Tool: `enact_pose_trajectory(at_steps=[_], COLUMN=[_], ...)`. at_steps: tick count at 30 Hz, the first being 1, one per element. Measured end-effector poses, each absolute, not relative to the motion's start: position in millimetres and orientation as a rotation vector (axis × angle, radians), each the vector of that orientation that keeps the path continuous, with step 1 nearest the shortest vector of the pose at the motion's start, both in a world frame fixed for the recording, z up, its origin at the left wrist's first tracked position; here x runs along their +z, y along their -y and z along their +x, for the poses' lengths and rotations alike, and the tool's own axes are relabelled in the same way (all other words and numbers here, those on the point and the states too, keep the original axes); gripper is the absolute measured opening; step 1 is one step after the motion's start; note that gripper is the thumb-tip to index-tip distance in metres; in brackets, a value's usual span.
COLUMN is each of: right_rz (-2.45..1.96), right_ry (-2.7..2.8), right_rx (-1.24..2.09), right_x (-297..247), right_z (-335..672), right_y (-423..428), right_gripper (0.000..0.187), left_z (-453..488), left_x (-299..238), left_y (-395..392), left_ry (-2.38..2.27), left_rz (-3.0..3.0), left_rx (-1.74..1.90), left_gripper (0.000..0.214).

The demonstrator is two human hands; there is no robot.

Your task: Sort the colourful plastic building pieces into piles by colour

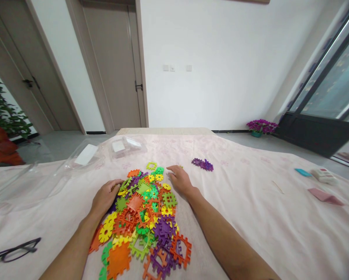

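A heap of plastic interlocking pieces [135, 203] in orange, green, yellow and purple lies between my arms. It mixes toothed squares, window-like frames and notched discs. My left hand [107, 195] rests along the heap's upper left edge, its fingers lying against the pieces without gripping one. On the other side, my right hand [180, 180] is open at the heap's upper right, fingers reaching left near a green notched disc [159, 170]. A bit of yellow shows behind its knuckles. A lime square frame [151, 166] sits at the heap's far end. Farther right lie purple pieces [203, 164] bunched together.
Clear plastic packaging [78, 157] spreads over the left of the pink cloth [235, 194]. Black-framed glasses [15, 251] lie at the lower left. To the right are a thin stick [278, 187], a blue item [303, 172], a white pack [323, 176] and a folded pink piece [326, 196].
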State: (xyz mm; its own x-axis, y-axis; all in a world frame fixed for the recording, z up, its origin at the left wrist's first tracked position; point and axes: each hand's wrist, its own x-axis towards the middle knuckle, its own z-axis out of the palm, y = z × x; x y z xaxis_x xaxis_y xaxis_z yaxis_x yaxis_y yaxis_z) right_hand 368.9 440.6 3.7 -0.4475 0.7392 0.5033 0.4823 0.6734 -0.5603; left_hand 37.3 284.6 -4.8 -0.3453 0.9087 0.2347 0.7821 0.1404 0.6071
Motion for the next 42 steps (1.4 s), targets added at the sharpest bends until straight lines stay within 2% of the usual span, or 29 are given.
enact_pose_trajectory(at_steps=[5,10,13,15,20,23,26,32,38,42], right_rz=[-0.857,-0.834,-0.742,-0.720,-0.867,-0.924,-0.940,-0.857,-1.113,-1.222], right_ry=[2.188,2.157,2.242,2.404,2.809,2.843,2.786,2.371,1.725,1.639], right_rx=[0.693,1.205,1.537,1.613,1.238,1.134,1.225,1.668,1.349,1.151], right_x=[8.8,24.4,34.3,40.2,52.5,56.9,61.3,75.3,52.2,23.0], right_z=[362.0,374.9,385.9,389.8,387.2,385.2,386.6,399.5,411.1,417.0], right_y=[-435.8,-440.7,-441.9,-439.9,-430.0,-425.6,-423.2,-426.8,-453.4,-471.4], right_gripper=[0.023,0.015,0.024,0.032,0.049,0.045,0.035,0.024,0.023,0.015], left_z=[38.2,38.1,37.5,37.2,37.5,38.2,39.0,39.2,38.1,37.0], left_x=[-3.5,-3.1,-4.1,-5.2,-6.7,-5.7,-3.8,-1.9,-3.0,-4.5], left_y=[-283.5,-284.3,-284.9,-285.0,-284.2,-283.4,-282.8,-282.7,-283.2,-283.6], left_ry=[-2.218,-2.206,-2.197,-2.199,-2.206,-2.199,-2.203,-2.222,-2.210,-2.206], left_rz=[1.664,1.670,1.675,1.670,1.655,1.658,1.660,1.672,1.683,1.669], left_rx=[0.997,1.011,1.010,1.018,1.030,1.028,1.022,0.993,0.994,0.985], left_gripper=[0.043,0.043,0.043,0.042,0.042,0.042,0.042,0.041,0.041,0.042])
